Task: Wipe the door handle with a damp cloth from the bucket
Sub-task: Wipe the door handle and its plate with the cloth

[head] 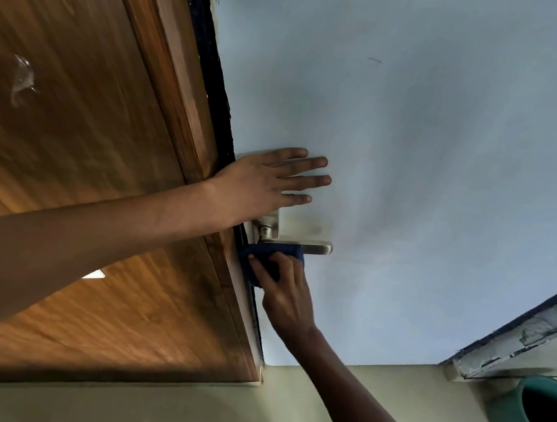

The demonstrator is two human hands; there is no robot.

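Note:
A silver lever door handle [316, 248] juts from its metal plate [270, 225] at the edge of the pale blue door [430, 158]. My right hand [284, 294] presses a dark blue cloth [258, 260] against the underside of the handle near its base. The cloth covers the lower plate and part of the lever. My left hand [266, 182] lies flat on the door just above the handle, fingers spread, holding nothing.
A brown wooden door frame [87, 156] fills the left side. A teal bucket [530, 419] stands on the pale floor [248, 420] at the lower right, below a chipped ledge [525, 336].

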